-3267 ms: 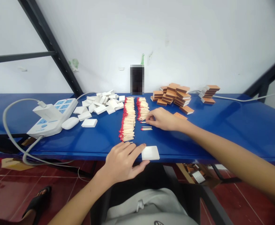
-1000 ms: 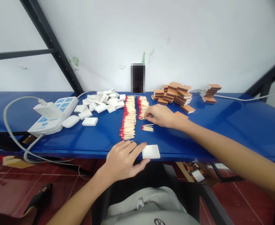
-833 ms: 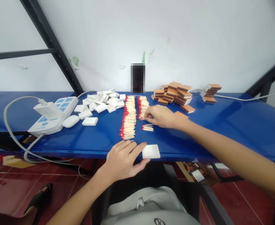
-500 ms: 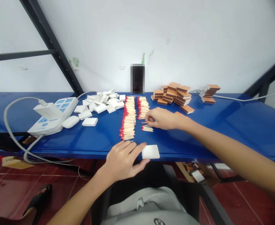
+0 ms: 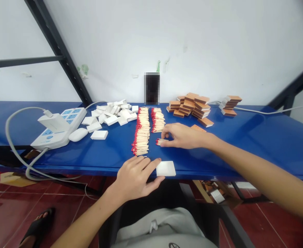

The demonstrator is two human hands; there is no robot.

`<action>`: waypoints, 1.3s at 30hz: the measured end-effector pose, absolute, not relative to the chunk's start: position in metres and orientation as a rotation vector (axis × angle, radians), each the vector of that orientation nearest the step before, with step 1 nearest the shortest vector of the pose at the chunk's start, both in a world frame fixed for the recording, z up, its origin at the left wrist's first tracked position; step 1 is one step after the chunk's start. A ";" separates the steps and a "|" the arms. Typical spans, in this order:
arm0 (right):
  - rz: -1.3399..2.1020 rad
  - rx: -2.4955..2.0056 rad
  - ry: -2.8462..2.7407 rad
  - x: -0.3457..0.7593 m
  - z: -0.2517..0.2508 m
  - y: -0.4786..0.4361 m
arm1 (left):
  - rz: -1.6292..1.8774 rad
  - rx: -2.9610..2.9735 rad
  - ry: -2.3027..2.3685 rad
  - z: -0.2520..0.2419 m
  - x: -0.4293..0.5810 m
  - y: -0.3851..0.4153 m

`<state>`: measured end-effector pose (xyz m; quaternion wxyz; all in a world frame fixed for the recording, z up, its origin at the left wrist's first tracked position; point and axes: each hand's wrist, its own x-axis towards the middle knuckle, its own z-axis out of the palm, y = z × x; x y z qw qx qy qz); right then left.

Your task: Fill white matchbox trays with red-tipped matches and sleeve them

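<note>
At the table's front edge lies a white inner matchbox tray (image 5: 166,168). My left hand (image 5: 134,177) has thumb and index finger at opposite corners of its left end, gripping it. Farther back, my right hand (image 5: 181,135) is closed with thumb and index finger about a small bunch of matches (image 5: 159,141), their red heads pointing left. Part of the bunch is hidden by the fingers. Just behind it is a short row of red-headed matches (image 5: 158,120). A longer row of matches (image 5: 141,132) runs alongside on the left.
White matchbox trays (image 5: 112,112) are heaped at the back left, beside a power strip (image 5: 60,129) with a white cable. Orange matchbox sleeves (image 5: 191,105) are piled at the back right, with another stack (image 5: 230,105) beyond. A dark blurred rectangle (image 5: 151,88) stands against the wall.
My right hand has moved slightly toward me, from just behind the small bunch of matches onto it. The left hand stays at the tray.
</note>
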<state>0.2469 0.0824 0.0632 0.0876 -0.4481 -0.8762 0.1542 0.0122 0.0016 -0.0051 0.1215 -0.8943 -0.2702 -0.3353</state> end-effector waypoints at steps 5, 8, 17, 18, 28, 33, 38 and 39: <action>0.655 -1.363 -2.655 0.244 0.069 0.080 | -0.977 -2.617 -0.821 -0.004 0.013 0.002; 0.591 -1.392 -2.795 0.238 0.076 0.078 | -0.979 -2.640 -0.872 -0.004 0.014 0.002; -0.298 -1.179 -3.169 0.232 0.069 0.045 | -1.009 -2.702 -1.094 -0.004 0.014 0.002; -0.342 -1.169 -3.154 0.234 0.065 0.043 | -1.021 -2.708 -1.102 -0.004 0.014 0.002; -0.095 -0.853 -3.044 0.246 0.067 0.026 | -1.065 -2.728 -1.163 -0.005 0.014 0.003; 0.042 -0.698 -3.023 0.235 0.064 0.017 | -1.021 -2.749 -1.152 -0.003 0.014 0.003; 0.471 -0.858 -2.866 0.240 0.076 0.025 | -1.038 -2.715 -1.132 -0.001 0.014 0.002; 0.520 -0.910 -2.817 0.244 0.079 0.028 | -1.056 -2.704 -1.126 -0.001 0.014 0.001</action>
